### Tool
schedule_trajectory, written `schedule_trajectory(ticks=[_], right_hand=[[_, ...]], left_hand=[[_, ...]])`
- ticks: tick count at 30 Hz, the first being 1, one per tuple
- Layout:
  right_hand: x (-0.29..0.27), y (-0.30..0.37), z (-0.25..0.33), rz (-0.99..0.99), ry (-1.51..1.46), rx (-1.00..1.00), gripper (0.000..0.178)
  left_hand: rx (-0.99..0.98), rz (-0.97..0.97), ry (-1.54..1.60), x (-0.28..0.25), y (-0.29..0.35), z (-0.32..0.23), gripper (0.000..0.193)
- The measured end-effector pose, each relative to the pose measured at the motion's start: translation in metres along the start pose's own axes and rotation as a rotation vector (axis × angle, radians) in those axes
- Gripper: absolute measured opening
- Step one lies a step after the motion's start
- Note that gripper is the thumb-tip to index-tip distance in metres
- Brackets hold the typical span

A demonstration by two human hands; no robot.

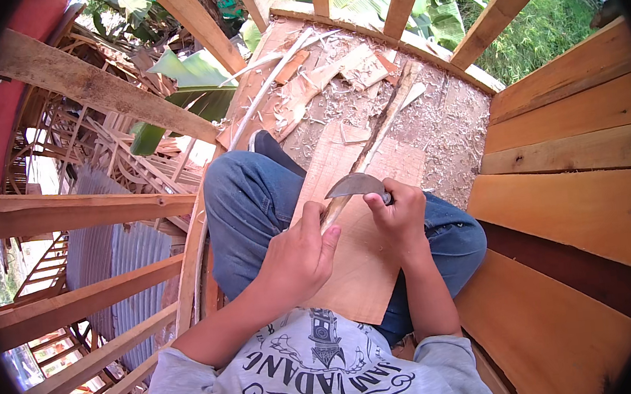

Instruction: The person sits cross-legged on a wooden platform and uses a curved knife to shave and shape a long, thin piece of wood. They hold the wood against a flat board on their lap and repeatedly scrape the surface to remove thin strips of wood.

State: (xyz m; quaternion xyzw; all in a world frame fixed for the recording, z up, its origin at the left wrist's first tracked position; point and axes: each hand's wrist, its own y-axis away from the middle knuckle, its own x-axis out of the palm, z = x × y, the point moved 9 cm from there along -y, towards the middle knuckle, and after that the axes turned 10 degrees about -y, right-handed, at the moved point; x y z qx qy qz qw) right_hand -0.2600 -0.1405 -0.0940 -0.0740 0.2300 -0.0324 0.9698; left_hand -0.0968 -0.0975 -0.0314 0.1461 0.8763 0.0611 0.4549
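My left hand (299,255) is closed around the near end of a long wooden stick (376,145) with dark bark and a pale peeled side. The stick slants away from me to the far right, over a flat wooden board (359,261) on my lap. In my right hand (400,218) is the handle of a knife with a broad curved blade (356,185). The blade lies across the stick just beyond my left hand, its tip pointing left. My right fingers hide most of the handle.
Wood shavings and scraps (364,69) litter the floor ahead. A thin pale strip (268,88) leans at the far left. Slatted wooden rails (84,210) border the left and far sides; a plank wall (563,198) stands at the right. Banana leaves (197,83) show outside.
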Motion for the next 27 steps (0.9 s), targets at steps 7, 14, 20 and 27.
schedule_trajectory(ticks=[7, 14, 20, 27], right_hand=[[-0.028, -0.012, -0.019, -0.134, 0.230, -0.009, 0.076], [-0.026, -0.013, -0.019, -0.149, 0.228, -0.057, 0.079], [-0.010, -0.013, -0.025, -0.025, 0.218, 0.031, 0.074], [0.016, -0.003, -0.004, 0.064, 0.098, -0.038, 0.067]], left_hand=[[-0.005, 0.158, 0.102, 0.019, -0.005, -0.012, 0.028], [-0.027, 0.174, 0.117, 0.014, 0.001, -0.011, 0.027], [-0.003, 0.107, 0.081, 0.014, -0.001, 0.001, 0.028], [0.025, -0.007, 0.075, 0.009, -0.002, 0.012, 0.031]])
